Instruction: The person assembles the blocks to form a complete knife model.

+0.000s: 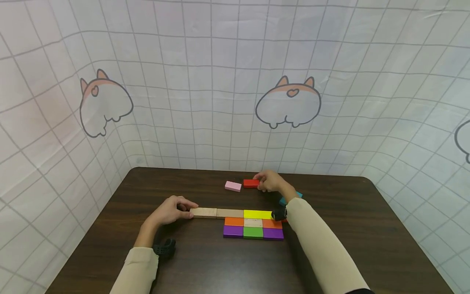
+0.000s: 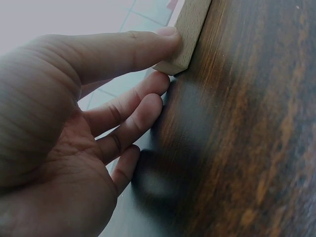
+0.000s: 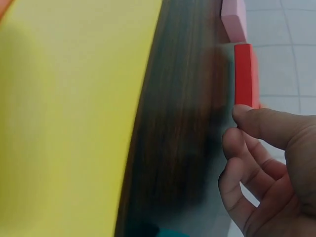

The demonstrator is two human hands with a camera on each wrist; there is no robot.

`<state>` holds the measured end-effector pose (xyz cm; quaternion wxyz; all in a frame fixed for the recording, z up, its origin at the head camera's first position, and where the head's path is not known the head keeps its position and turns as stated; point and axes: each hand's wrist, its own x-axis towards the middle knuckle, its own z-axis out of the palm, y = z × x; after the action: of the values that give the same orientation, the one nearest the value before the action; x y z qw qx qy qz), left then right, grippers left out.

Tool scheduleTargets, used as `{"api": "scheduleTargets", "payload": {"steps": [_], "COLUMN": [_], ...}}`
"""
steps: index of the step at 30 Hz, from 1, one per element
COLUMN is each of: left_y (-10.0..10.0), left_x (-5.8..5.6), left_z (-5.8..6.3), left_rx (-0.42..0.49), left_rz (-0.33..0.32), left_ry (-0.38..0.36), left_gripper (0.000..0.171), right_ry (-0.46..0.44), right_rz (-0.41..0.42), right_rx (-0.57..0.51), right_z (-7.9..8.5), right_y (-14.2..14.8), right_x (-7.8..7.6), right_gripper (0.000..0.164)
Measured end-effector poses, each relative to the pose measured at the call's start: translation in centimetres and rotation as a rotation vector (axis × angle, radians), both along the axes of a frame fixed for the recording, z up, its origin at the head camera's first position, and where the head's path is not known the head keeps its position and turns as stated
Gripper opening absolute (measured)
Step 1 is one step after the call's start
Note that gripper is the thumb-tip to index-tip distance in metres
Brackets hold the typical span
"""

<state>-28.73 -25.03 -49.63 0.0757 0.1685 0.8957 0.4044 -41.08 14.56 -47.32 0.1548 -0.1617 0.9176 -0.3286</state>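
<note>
My left hand [image 1: 170, 210] pinches the left end of a plain wooden block [image 1: 204, 212], thumb on its near side; the left wrist view shows that block's end [image 2: 190, 34] on the tabletop. A second plain block [image 1: 230, 213] and a yellow block [image 1: 257, 214] continue the row rightward. Farther back, my right hand [image 1: 271, 181] pinches the right end of a red block [image 1: 250, 183], also seen in the right wrist view [image 3: 244, 74]. A pink block [image 1: 233, 186] lies just left of the red one. The right wrist and watch hide the yellow block's right end.
In front of the yellow block lie orange [image 1: 233, 221], plain and orange blocks, then purple [image 1: 233, 232], green [image 1: 253, 233] and purple ones, all touching. A teal block [image 1: 284, 201] is partly covered by the right forearm. A white gridded curtain [image 1: 205, 102] surrounds the dark table [image 1: 198, 261].
</note>
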Motion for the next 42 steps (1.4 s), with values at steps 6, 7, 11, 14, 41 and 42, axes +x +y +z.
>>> {"api": "scheduleTargets", "payload": {"steps": [6,7,11,14,41,42], "left_y": [-0.1,-0.1,-0.2,-0.2,-0.2,-0.2], "left_x": [0.0,0.0,-0.1,-0.1,-0.3,-0.3], "left_z": [-0.1,-0.1,-0.1,0.0,-0.2,-0.2], "left_rx": [0.002,0.002,-0.005,-0.006,0.0,-0.002], "left_rz": [0.005,0.004,0.002,0.011,0.009,0.008], "left_ry": [-0.003,-0.001,0.001,-0.009,-0.012,-0.011], "left_gripper": [0.027,0.027,0.027,0.027,0.027,0.027], "right_ry": [0.031,0.039,0.069,0.099,0.304,0.304], "right_rz": [0.027,0.035,0.063,0.093,0.258,0.257], "right_rx": [-0.027,-0.03,-0.047,-0.068,-0.017,-0.016], "right_z": [1.1,1.2,2.0,2.7,1.6,1.5], "right_y": [0.7,0.8,1.1,1.4,3.2,3.1], "right_x": [1.1,1.3,2.6,3.7,15.1,15.4], "right_gripper": [0.038,0.038,0.037,0.036,0.033,0.034]}}
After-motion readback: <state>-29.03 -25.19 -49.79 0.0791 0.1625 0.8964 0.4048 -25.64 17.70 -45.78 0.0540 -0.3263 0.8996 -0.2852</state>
